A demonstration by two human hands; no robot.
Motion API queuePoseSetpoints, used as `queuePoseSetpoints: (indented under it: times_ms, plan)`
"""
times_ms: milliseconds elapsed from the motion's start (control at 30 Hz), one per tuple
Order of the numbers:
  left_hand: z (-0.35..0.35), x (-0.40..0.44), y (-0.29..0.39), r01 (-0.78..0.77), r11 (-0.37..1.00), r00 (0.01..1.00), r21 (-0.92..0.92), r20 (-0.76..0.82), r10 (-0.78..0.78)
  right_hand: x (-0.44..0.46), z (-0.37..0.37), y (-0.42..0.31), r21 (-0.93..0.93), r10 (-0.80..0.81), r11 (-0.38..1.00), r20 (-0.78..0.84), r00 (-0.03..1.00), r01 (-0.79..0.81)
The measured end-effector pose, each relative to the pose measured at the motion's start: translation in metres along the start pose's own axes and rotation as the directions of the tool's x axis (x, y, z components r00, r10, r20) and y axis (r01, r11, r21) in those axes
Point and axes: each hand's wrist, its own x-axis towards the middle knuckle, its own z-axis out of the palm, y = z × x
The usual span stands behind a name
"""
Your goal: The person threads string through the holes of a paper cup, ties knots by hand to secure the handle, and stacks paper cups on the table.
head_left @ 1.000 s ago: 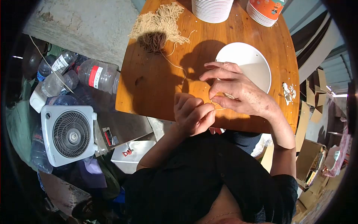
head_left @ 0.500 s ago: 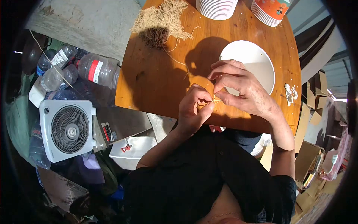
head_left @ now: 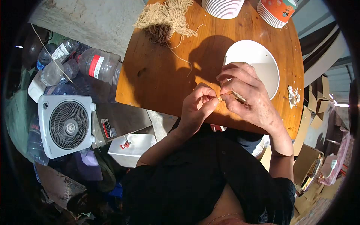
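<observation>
My left hand [head_left: 197,108] pinches a thin, light string [head_left: 220,99] between thumb and forefinger above the table's near edge. Close against it, my right hand [head_left: 249,95] has thumb and forefinger pinched on the same string, its other fingers curled. A small pale item [head_left: 238,97] shows between the right fingers; what it is I cannot make out. Beyond the right hand is a white round bowl [head_left: 262,67], partly covered by it. Tan yarn [head_left: 165,18] lies in a loose bundle at the back left of the table, with one strand trailing toward my hands.
White stacked cups [head_left: 224,8] and orange patterned stacked cups [head_left: 275,14] stand at the table's [head_left: 150,82] back. White scraps [head_left: 293,96] lie at its right edge. Left of the table are a fan [head_left: 70,127] and plastic bottles [head_left: 97,63]; cardboard boxes [head_left: 309,161] are on the right.
My two hands have drawn close together, fingertips nearly meeting on the string. The left hand has turned so its curled fingers show. The whole view has shifted slightly.
</observation>
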Motion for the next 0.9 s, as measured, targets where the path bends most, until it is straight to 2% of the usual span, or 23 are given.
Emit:
queuePoseSetpoints:
  times_ms: [67, 133, 300, 367, 600, 767, 900]
  plan:
    - [0.002, -0.001, 0.001, 0.023, 1.000, 1.000, -0.004, -0.010, -0.023, -0.002, 0.001, 0.000, -0.009, 0.009, 1.000, -0.021, 1.000, -0.009]
    - [0.003, -0.002, 0.002, 0.030, 1.000, 1.000, -0.008, -0.010, -0.030, -0.005, 0.003, 0.001, -0.078, -0.048, 0.996, -0.054, 0.997, 0.044]
    - [0.006, -0.001, 0.004, 0.058, 0.997, 0.998, -0.042, 0.005, -0.058, -0.008, 0.004, 0.003, -0.103, -0.030, 0.994, -0.074, 0.997, 0.022]
    - [0.008, 0.001, 0.002, -0.107, 0.994, 0.994, 0.038, 0.023, 0.106, -0.009, 0.004, 0.004, -0.106, -0.010, 0.994, -0.087, 0.996, 0.001]
    - [0.008, 0.002, 0.009, -0.168, 0.979, 0.986, 0.115, 0.037, 0.165, -0.007, 0.004, 0.004, -0.134, -0.037, 0.991, -0.066, 0.997, 0.028]
    - [0.004, -0.001, 0.003, -0.030, 0.999, 1.000, -0.012, 0.003, 0.030, -0.006, 0.005, 0.004, -0.130, -0.003, 0.991, -0.092, 0.996, -0.009]
    - [0.002, -0.001, 0.000, 0.010, 0.998, 1.000, -0.065, -0.009, -0.011, -0.006, 0.006, 0.003, -0.045, 0.019, 0.999, -0.089, 0.996, -0.023]
